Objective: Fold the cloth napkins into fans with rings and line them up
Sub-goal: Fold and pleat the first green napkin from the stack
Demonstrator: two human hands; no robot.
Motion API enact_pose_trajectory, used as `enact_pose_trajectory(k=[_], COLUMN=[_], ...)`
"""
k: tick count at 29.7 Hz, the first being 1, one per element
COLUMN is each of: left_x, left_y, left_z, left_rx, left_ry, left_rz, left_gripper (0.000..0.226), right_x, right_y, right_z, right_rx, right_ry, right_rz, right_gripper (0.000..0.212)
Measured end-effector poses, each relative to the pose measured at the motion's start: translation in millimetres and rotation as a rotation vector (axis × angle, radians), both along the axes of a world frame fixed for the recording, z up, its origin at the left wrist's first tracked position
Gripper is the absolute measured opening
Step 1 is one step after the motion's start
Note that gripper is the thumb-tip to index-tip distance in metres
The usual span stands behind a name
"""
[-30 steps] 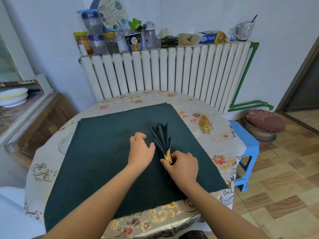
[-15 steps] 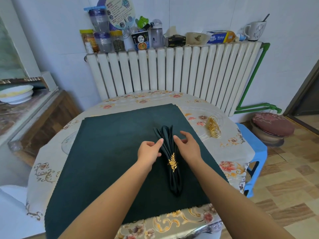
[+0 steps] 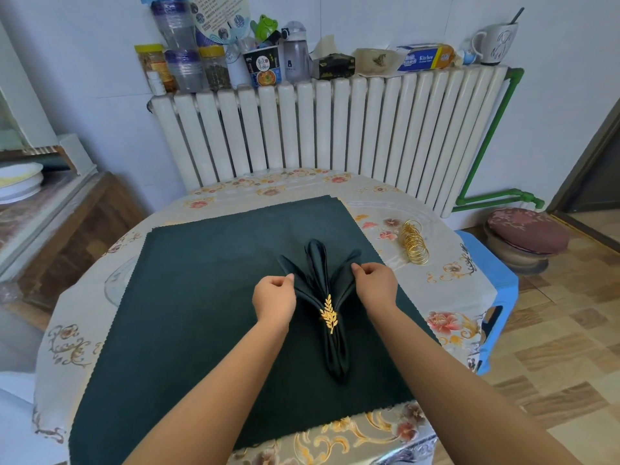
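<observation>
Napkin (image 3: 330, 333), ringed by a gold leaf ring (image 3: 329, 313), lies near the table's (image 3: 446, 290) front edge; left hand (image 3: 273, 297) and right hand (image 3: 375, 286) each pinch outer pleats, which should be drawn apart evenly; spare rings (image 3: 414, 242) lie beyond.

- Bright, even daylight fills the room — the white wall (image 3: 553, 95) and radiator (image 3: 335, 129) read clean, with a faint bluish cast.
- Shadows are soft and short; a dim one lies under each forearm on the dark green cloth (image 3: 188, 297).
- The glossy tablecloth (image 3: 449, 273) shows pale sheen near the far rim, and the gold rings (image 3: 414, 243) glint.
- The folded napkin (image 3: 330, 290) carries satin highlights along its pleats.
- Wide-angle distortion is strong — the radiator's columns splay outward, and the door frame (image 3: 590, 146) leans.
- Focus is sharp at centre; the left edge, around the plates (image 3: 20, 181), looks softer and smeared.
</observation>
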State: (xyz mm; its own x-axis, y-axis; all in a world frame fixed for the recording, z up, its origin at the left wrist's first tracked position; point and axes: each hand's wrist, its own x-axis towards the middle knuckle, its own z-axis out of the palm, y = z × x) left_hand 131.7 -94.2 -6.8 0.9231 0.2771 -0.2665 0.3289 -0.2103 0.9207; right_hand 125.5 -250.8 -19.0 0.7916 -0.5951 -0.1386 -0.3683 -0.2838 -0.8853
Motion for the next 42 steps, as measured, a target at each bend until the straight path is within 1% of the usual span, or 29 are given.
enact_pose_trajectory(k=[6,9,12,15,18,21,24,26,29,31,34,37,39,42], left_x=[-7,-10,-19,-34,-47,-55,-59,-60,-56,-52,-46,-32,-13,22], left_y=[5,8,10,12,7,1,-2,-1,3,6,10,17,24,36], left_z=[3,10,14,12,9,6,7,8,11,14,16,20,25,35], left_rx=[-0.041,-0.006,-0.002,-0.026,0.022,-0.032,-0.077,-0.089,-0.138,-0.169,-0.199,-0.223,-0.257,-0.275], left_ry=[-0.011,0.005,0.123,0.223,0.202,0.161,0.13,0.106,0.111,0.125,0.126,0.098,0.071,0.014], left_rz=[-0.031,-0.071,-0.157,-0.31,-0.397,-0.375,-0.321,-0.278,-0.238,-0.224,-0.189,-0.136,-0.099,-0.037], left_gripper=[0.017,0.029,0.037,0.037,0.03,0.023,0.02,0.018,0.02,0.021,0.019,0.014,0.012,0.017], right_x=[-9,-15,-29,-52,-72,-77,-78,-79,-82,-80,-73,-59,-36,4], right_y=[0,3,7,13,23,33,39,43,51,56,62,71,78,91], right_z=[8,11,12,12,13,14,16,18,24,28,31,33,38,47], right_rx=[0.02,0.046,0.057,0.023,-0.013,-0.024,0.032,0.091,0.175,0.215,0.236,0.27,0.288,0.294], right_ry=[0.002,0.0,0.005,0.021,0.06,0.108,0.115,0.106,0.057,0.019,0.006,-0.027,-0.066,-0.109], right_rz=[0.063,0.068,0.058,0.122,0.211,0.252,0.239,0.232,0.239,0.223,0.195,0.211,0.23,0.268], right_gripper=[0.028,0.035,0.045,0.042,0.041,0.037,0.033,0.032,0.021,0.017,0.019,0.021,0.028,0.035])
